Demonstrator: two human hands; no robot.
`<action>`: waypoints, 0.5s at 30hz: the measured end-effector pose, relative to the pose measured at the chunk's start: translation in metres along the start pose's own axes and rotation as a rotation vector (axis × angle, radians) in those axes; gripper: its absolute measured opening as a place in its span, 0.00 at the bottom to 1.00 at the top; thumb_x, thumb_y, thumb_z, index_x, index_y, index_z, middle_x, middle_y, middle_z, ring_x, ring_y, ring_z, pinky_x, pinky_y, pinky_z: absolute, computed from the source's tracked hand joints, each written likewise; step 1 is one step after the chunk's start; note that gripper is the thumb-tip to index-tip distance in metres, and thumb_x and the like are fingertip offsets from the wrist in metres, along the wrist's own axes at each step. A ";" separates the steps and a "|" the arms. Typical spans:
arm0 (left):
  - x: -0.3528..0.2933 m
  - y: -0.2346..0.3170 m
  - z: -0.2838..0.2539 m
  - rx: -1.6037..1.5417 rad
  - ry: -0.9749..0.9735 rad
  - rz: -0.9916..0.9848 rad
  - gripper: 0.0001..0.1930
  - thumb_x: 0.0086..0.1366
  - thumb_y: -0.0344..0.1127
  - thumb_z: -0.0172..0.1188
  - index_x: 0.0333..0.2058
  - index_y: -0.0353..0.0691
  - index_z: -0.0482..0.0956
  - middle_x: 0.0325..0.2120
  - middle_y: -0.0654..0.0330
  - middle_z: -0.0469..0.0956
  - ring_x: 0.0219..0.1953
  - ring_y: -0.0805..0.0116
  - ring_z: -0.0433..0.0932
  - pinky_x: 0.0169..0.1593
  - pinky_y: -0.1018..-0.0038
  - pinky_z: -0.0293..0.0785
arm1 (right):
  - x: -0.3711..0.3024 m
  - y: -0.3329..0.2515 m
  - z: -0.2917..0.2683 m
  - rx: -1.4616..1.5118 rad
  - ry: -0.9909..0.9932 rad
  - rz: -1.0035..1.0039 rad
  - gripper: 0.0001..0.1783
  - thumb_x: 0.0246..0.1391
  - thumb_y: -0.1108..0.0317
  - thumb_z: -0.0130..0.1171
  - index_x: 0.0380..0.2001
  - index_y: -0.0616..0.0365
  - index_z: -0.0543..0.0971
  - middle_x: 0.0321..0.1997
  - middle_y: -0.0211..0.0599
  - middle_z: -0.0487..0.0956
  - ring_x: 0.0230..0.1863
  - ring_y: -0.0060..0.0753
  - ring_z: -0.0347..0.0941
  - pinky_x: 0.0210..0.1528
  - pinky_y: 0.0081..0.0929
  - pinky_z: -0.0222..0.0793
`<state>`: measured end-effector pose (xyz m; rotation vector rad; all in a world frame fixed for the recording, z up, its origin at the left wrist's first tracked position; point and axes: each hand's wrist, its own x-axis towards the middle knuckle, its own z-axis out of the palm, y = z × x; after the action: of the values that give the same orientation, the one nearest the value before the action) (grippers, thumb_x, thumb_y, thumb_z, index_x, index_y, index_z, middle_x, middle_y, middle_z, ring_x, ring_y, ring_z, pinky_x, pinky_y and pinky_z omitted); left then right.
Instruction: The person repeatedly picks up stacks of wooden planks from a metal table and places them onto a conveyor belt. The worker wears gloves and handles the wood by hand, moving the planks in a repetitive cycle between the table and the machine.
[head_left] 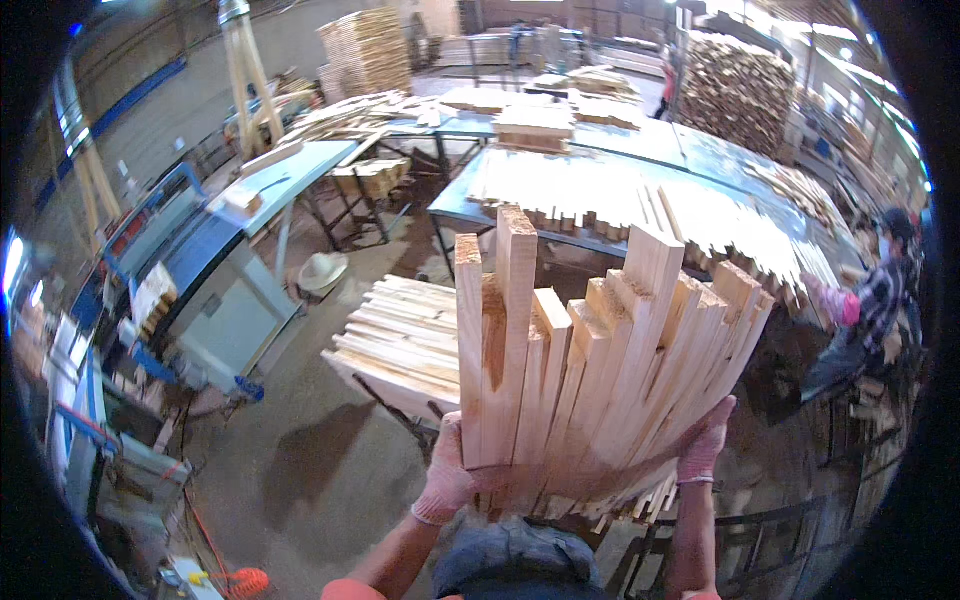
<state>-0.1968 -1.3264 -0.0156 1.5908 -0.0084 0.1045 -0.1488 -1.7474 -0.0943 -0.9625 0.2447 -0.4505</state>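
Observation:
Between my two gloved hands stands a row of wooden boards [600, 390], held upright and pressed side by side, with uneven top ends. My left hand [449, 472] closes on the left end of the row. On the right end my right hand [706, 440] grips the outermost board, its fingers partly round the edge. Both gloves are pale pink. Just beyond my left hand, a stack of boards [400, 335] lies flat on a dark metal stand, partly covered by the boards I hold.
Ahead is a blue-topped table [465, 190] spread with boards. A co-worker [880, 300] with pink gloves stands at the right. A grey-blue machine [220, 300] is on the left, near a pale basin [323, 272] on the floor. An orange coiled hose [245, 582] lies lower left.

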 end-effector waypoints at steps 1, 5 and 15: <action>-0.017 0.004 -0.021 -0.104 0.084 -0.009 0.48 0.46 0.42 0.89 0.61 0.40 0.67 0.55 0.57 0.75 0.57 0.66 0.75 0.63 0.63 0.75 | -0.008 0.016 0.024 0.114 -0.034 0.077 0.46 0.74 0.31 0.49 0.77 0.58 0.65 0.79 0.36 0.68 0.75 0.39 0.66 0.79 0.41 0.58; -0.061 0.007 -0.115 -0.179 0.216 0.064 0.45 0.45 0.36 0.89 0.58 0.41 0.68 0.55 0.58 0.75 0.59 0.67 0.74 0.64 0.61 0.75 | -0.051 0.078 0.113 -0.044 -0.089 0.081 0.48 0.73 0.29 0.49 0.79 0.56 0.63 0.79 0.36 0.68 0.76 0.41 0.65 0.79 0.42 0.58; -0.174 0.021 -0.403 -0.265 0.609 -0.008 0.45 0.44 0.27 0.86 0.59 0.45 0.67 0.56 0.62 0.74 0.60 0.67 0.75 0.65 0.60 0.77 | -0.202 0.288 0.390 0.071 -0.530 0.347 0.54 0.63 0.23 0.58 0.74 0.58 0.70 0.70 0.38 0.76 0.69 0.41 0.73 0.74 0.43 0.67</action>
<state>-0.3965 -0.9353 0.0005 1.2433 0.4408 0.5545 -0.0974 -1.2253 -0.1172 -0.9136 -0.0861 0.1194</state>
